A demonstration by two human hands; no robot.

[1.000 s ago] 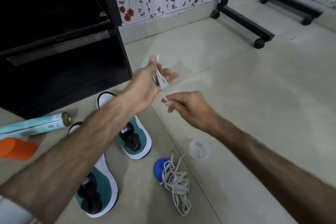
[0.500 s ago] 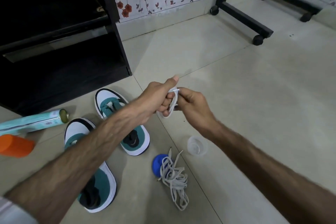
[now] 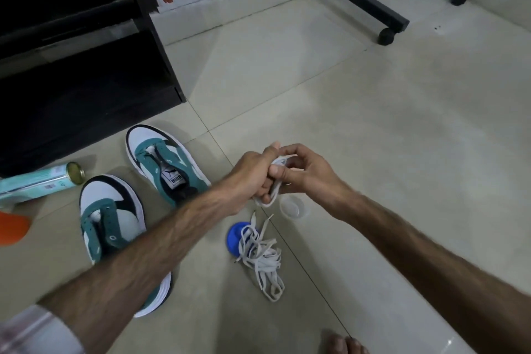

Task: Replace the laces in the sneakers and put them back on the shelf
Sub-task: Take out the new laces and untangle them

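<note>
Together, the left hand (image 3: pixel 253 174) and right hand (image 3: pixel 307 172) grip a bundled white lace (image 3: pixel 271 195), fingers curled round it. Two unlaced sneakers (image 3: pixel 161 161) and loose laces (image 3: pixel 264 259) lie on the floor (image 3: pixel 373 129).

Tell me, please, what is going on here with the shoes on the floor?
A person is re-lacing a pair of sneakers. Both hands, the left hand and the right hand, hold a bundled white lace above the tiled floor. The two teal-and-white sneakers lie unlaced beside the dark shelf. Another pile of laces lies partly on a blue lid, near a small clear cup.
</note>
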